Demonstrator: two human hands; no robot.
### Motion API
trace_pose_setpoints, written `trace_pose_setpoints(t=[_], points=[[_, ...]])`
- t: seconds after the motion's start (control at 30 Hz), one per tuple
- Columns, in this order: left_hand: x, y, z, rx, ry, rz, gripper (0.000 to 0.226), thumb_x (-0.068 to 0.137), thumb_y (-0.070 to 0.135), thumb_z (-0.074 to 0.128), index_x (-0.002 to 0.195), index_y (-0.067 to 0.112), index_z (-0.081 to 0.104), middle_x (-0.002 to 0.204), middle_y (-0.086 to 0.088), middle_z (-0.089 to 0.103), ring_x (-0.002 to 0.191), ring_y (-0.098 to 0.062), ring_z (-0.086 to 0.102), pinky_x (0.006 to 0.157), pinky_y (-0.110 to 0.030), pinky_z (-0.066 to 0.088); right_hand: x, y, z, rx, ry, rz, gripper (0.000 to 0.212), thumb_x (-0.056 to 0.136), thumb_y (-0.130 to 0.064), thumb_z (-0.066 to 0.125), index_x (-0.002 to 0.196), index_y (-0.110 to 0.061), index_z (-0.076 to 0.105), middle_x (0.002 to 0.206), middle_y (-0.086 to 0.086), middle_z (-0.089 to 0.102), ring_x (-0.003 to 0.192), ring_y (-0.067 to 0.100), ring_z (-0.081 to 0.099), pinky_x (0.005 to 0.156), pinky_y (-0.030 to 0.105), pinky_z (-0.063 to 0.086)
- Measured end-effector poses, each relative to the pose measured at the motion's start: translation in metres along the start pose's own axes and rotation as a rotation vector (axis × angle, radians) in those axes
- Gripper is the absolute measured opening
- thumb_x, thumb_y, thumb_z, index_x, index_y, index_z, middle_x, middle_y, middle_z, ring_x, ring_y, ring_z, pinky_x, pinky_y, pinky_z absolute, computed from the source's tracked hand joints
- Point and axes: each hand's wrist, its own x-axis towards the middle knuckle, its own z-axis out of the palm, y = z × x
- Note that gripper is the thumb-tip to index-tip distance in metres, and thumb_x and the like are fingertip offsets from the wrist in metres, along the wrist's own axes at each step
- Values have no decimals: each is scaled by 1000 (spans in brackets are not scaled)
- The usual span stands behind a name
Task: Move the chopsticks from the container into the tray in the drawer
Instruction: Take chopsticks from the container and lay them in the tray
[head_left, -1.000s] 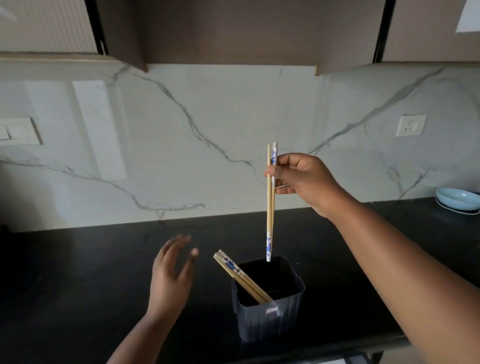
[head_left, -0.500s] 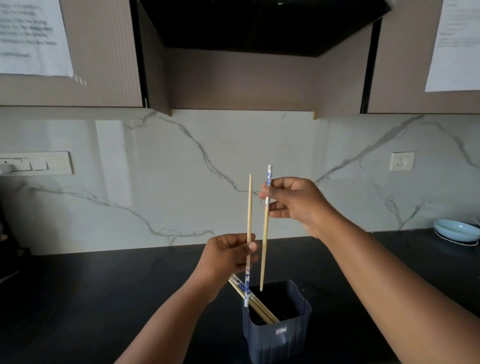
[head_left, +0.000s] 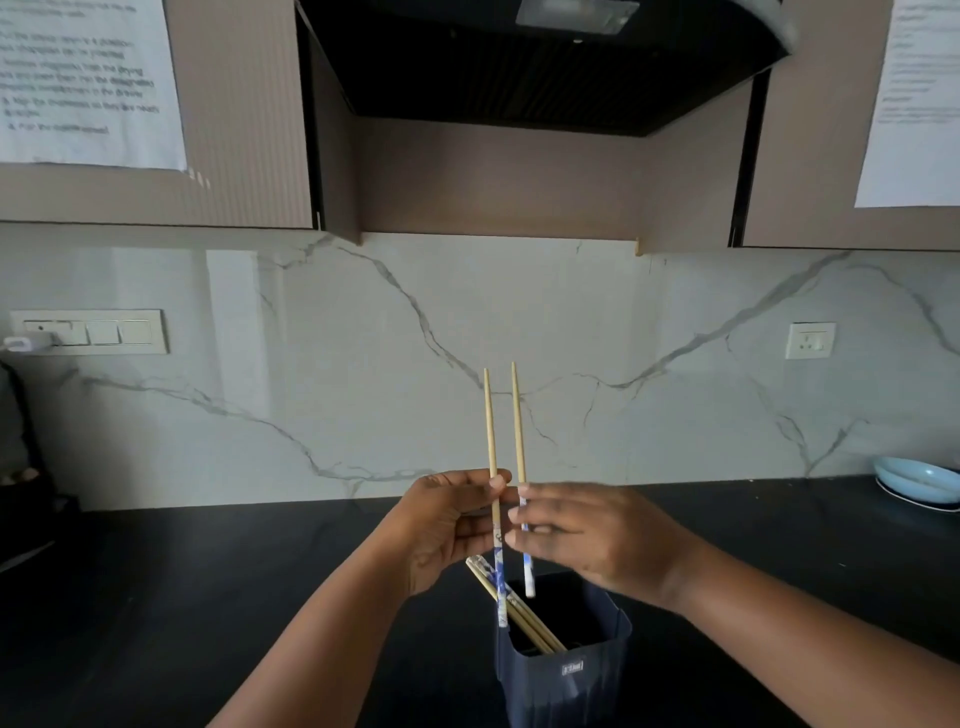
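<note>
Half a second ago the two chopsticks were apart, one in each hand, with the right one pointing its plain tip down. Now the hands have come together above the container (head_left: 563, 670), and both sticks stand nearly upright and parallel, plain tips at 12 o'clock, blue-patterned ends at 6 o'clock. The left hand (head_left: 441, 525) pinches the left chopstick (head_left: 492, 467) between thumb and fingers, clenched on it. The right hand (head_left: 587, 535) is blurred by motion; its fingers seem closed on the right chopstick (head_left: 518, 431), which has been turned over so it matches the other.

I judge the person is pairing the two sticks — probably to pass both into one hand before going to the drawer. Neither the drawer nor the tray is in view. More chopsticks (head_left: 519, 613) lean inside the container toward 10 o'clock, on the dark desk (head_left: 208, 597), so the task is only at its beginning.
</note>
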Motion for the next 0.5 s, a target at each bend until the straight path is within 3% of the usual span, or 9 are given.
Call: trace_pose_setpoints(t=[0.1,0.23,0.5], points=[[0,-3,3,28,-32,-50,29,74,20,75,100,6,75,100,-16,73,83,-25,70,72,-35,60,-10,-6,11,-33,8,-29,22,93,-13,59,108,-15,75,107,4,75,107,22,68,86,34,58],[2,-7,8,30,-49,-80,34,75,18,75,105,1,72,94,-14,74,79,-24,72,67,-33,59,-9,-14,16,-56,34,-59,17,92,-15,64,103,-17,77,102,1,76,104,21,69,84,32,58],[8,-16,8,-3,10,-86,27,71,14,75,97,5,74,90,-12,74,71,-21,71,60,-31,59,-22,-16,28,-34,10,5,22,92,-15,62,109,-20,75,111,-2,74,107,20,67,89,32,55]])
